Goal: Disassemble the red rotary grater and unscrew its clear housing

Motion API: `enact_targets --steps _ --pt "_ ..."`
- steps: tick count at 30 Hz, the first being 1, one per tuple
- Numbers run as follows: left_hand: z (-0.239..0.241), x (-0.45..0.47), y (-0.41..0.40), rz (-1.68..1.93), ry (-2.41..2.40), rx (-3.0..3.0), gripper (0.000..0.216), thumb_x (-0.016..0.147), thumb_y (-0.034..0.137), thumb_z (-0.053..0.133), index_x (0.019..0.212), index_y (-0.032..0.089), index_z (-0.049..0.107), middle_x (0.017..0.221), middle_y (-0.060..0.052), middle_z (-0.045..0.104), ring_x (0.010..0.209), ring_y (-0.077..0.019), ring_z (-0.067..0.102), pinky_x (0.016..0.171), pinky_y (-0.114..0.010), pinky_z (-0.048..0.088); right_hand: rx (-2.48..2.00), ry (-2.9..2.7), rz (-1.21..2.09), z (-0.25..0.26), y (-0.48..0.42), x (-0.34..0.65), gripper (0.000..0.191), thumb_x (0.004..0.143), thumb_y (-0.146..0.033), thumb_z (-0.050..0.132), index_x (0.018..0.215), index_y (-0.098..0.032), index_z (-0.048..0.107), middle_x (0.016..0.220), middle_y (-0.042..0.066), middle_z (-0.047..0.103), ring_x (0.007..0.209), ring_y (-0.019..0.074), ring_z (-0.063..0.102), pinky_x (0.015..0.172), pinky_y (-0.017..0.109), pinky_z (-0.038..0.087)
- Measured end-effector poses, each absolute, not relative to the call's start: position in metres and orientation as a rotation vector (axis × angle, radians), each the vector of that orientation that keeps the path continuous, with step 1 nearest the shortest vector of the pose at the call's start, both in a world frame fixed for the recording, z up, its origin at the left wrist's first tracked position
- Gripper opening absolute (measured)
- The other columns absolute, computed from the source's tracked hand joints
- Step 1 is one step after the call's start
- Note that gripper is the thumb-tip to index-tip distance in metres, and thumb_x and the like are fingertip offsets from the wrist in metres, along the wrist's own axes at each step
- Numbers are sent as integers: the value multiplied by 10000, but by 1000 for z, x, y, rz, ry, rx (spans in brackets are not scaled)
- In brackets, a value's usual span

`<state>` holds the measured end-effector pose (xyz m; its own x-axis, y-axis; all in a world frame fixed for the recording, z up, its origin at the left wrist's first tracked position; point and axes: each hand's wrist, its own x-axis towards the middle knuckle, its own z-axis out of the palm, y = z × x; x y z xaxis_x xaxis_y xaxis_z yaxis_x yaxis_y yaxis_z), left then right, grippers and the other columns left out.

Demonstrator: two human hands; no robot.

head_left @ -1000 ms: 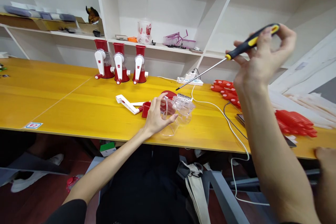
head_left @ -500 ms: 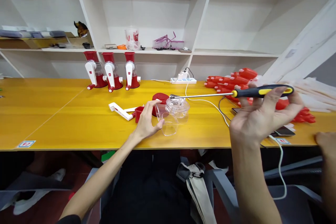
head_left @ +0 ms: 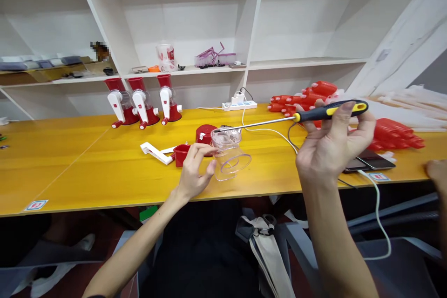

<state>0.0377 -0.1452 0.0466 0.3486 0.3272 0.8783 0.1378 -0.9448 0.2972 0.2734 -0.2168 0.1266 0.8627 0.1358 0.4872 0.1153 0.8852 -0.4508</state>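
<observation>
My right hand (head_left: pixel 330 144) is raised over the table and wrapped round the black and yellow handle of a long screwdriver (head_left: pixel 261 124). The shaft points left, its tip over the round end of a clear plastic grinder housing (head_left: pixel 232 163). That housing lies on the table, and my left hand (head_left: pixel 197 170) grips its left side between thumb and fingers. Just behind my left hand are a red plastic base (head_left: pixel 205 134) and a red square hopper part (head_left: pixel 181 155). A white crank handle (head_left: pixel 155 152) lies farther left.
Several red and white rotary graters (head_left: pixel 139 102) stand at the back left. A power strip (head_left: pixel 240 105) with white cables sits by the shelf. Red plastic pieces (head_left: pixel 394 132) are heaped at the right, near a phone (head_left: pixel 375 159). Another person's hand (head_left: pixel 436 172) is at the right edge.
The clear housing has turned, so its wide round opening now faces toward me and right. My right hand with the screwdriver has shifted left and the shaft now slopes down to the left.
</observation>
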Motion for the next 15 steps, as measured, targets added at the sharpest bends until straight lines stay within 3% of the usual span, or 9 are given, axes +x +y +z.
enact_targets --steps 3,7,10,15 --pt "59 36 -133 1606 493 2383 321 948 388 572 1217 214 568 1152 -86 623 1086 -216 610 950 -390 540 -464 -509 39 126 -214 276 455 762 -457 748 981 -248 408 944 -44 633 857 123 712 621 298 628" --pt "77 41 -109 1253 368 2575 526 890 410 666 1356 229 504 1381 -118 578 1336 -283 511 1144 -512 416 -453 -528 71 124 -209 278 517 715 -495 778 986 -244 416 915 -26 670 865 131 717 686 352 642" --pt "76 48 -99 1108 308 2628 440 928 362 647 1342 255 541 1379 -97 599 1334 -268 528 1130 -512 432 -445 -536 69 123 -208 279 543 682 -499 800 974 -248 418 905 -27 680 862 133 716 698 378 644" --pt "64 52 -105 1323 381 2715 417 921 324 678 1325 291 582 1287 -92 590 1180 -247 567 1012 -483 498 -448 -546 20 124 -211 279 476 725 -488 774 977 -261 440 940 -27 678 873 126 710 653 329 631"
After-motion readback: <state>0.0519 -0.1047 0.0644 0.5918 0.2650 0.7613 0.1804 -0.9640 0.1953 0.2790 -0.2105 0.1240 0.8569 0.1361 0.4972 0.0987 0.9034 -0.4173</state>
